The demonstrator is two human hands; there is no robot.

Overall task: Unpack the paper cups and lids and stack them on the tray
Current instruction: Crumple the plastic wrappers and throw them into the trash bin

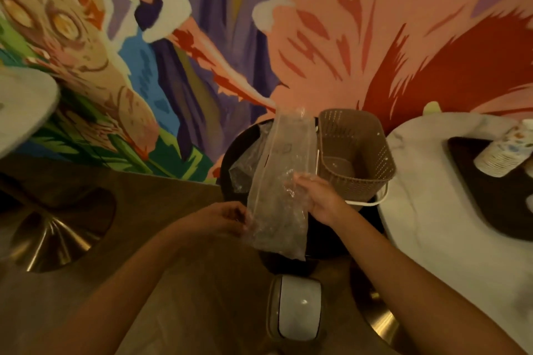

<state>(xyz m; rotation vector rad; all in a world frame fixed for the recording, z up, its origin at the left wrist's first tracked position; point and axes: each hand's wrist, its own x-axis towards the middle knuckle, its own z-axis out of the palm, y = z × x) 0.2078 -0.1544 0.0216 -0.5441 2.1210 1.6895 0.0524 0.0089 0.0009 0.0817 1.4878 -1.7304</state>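
My left grip [227, 217] and right grip [317, 199] both hold the clear plastic sleeve [279, 179] at frame centre (it looks empty). The paper cups [501, 153] lie stacked on the tray [461, 153], far right. Next, I reckon: drop the sleeve, find the lids.

Both forearms are reaching forward. The left grip [227, 217] is pinching a clear bag [288, 147]; the right grip [315, 196] is clasping it.
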